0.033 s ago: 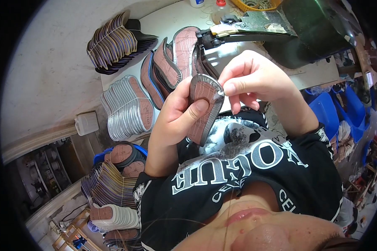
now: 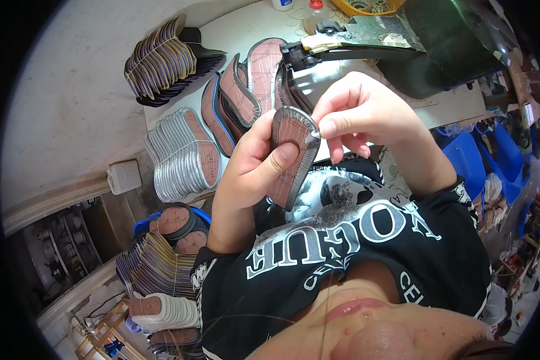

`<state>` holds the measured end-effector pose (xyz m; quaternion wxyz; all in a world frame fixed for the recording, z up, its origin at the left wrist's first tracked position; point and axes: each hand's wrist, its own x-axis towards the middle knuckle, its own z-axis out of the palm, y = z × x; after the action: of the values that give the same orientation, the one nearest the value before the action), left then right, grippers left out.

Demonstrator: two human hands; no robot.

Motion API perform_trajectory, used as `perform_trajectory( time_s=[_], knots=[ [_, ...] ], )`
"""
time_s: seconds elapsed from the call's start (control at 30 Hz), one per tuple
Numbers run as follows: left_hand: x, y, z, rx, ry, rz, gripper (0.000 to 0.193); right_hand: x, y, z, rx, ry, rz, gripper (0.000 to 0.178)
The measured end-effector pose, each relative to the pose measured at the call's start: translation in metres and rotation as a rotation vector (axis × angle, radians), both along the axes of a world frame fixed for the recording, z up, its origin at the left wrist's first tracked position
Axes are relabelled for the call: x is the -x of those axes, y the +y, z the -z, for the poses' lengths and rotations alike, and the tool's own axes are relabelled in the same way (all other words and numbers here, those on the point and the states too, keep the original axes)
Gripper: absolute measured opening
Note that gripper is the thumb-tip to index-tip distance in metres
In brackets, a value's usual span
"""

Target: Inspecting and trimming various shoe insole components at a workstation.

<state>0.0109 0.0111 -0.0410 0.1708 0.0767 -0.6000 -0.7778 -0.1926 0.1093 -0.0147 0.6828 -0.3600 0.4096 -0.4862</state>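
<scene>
My left hand (image 2: 259, 161) is closed round a shoe insole (image 2: 301, 163), its thumb pressed on the reddish-brown face. Dark edging is gathered in small pleats along the insole's curved rim. At the rounded end, the thumb and forefinger of my right hand (image 2: 361, 114) pinch this rim, where a small pale spot shows. The other right fingers hang curled below, off the insole. Just beyond my hands, several similar insoles (image 2: 265, 66) lie on the white table (image 2: 234, 30), one with a blue edge (image 2: 212, 114). The underside of the held insole is hidden.
Behind my right hand stands a dark green machine (image 2: 456, 48) with an arm (image 2: 354, 51) reaching left. Tied stacks of silver-edged insoles (image 2: 183, 157) and dark-edged insoles (image 2: 162, 63) are at the left. A red-capped bottle (image 2: 315, 18) and a yellow basket (image 2: 366, 7) stand at the back.
</scene>
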Motion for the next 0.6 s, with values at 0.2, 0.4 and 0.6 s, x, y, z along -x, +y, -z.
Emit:
perform_trajectory(
  time_s=[0.2, 0.4, 0.6],
  knots=[
    [-0.001, 0.0, 0.005, -0.019, -0.012, -0.055, 0.034, -0.006, 0.0, -0.016, 0.096, 0.251, 0.027, 0.015],
    [0.003, 0.002, 0.007, 0.112, -0.075, -0.2, 0.034, -0.006, 0.0, -0.012, 0.205, 0.382, 0.121, 0.015],
    [-0.001, -0.001, 0.004, 0.219, -0.243, -0.182, 0.029, -0.01, 0.001, -0.011, 0.141, 0.461, 0.148, 0.019]
  ],
)
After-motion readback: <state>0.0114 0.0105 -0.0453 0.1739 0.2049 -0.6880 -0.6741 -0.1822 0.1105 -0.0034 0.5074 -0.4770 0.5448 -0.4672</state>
